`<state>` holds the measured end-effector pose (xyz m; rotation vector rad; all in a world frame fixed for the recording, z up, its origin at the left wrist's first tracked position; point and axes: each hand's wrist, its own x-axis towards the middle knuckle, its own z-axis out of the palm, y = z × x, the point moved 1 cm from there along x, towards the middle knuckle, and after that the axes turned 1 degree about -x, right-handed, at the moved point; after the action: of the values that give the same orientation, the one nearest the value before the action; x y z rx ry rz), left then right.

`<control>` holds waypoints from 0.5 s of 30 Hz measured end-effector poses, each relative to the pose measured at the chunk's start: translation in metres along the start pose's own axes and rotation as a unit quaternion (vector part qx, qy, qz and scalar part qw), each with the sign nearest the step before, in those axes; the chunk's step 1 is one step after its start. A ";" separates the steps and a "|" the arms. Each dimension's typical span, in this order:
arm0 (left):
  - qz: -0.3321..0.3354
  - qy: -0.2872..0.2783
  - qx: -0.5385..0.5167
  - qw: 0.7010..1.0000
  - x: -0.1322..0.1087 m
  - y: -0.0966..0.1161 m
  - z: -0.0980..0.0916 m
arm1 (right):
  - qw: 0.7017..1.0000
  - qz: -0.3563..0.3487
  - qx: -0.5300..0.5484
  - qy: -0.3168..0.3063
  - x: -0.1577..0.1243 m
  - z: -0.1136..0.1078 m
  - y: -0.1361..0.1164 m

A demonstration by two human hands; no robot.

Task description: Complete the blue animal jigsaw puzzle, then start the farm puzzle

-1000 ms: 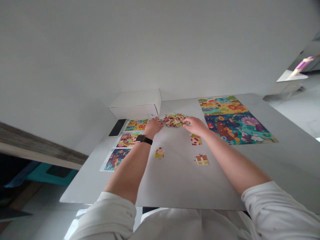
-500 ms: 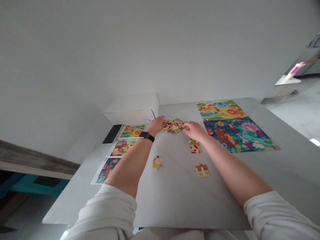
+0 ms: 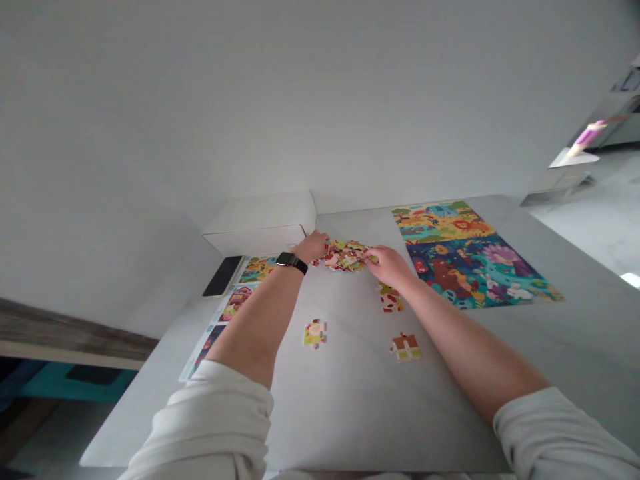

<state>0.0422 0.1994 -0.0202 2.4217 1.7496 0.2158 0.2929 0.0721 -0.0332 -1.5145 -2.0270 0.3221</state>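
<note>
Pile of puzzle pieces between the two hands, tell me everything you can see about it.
The pile of puzzle pieces is a low, loose heap of flat, overlapping pieces that look like printed cardboard, mostly red, green, cream and brown. It lies on the pale table, to the right of the white box. The left grip is at its left edge and the right grip at its right, fingertips apparently among the pieces; exact contact is too small to make out.
</note>
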 end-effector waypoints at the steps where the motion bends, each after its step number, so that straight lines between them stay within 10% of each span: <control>1: -0.002 -0.002 0.009 1.000 -0.001 0.002 -0.002 | 1.000 0.000 0.001 0.000 0.000 -0.001 0.000; 9: -0.044 0.058 0.035 0.997 -0.025 0.012 -0.040 | 1.000 0.005 0.013 0.003 0.001 -0.006 -0.003; 15: -0.089 0.151 -0.253 0.952 -0.072 0.017 -0.056 | 0.999 -0.007 0.046 0.018 -0.002 -0.010 -0.005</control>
<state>0.0241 0.1280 0.0358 1.9273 1.7371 0.9287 0.2953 0.0675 -0.0230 -1.4398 -1.9672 0.3743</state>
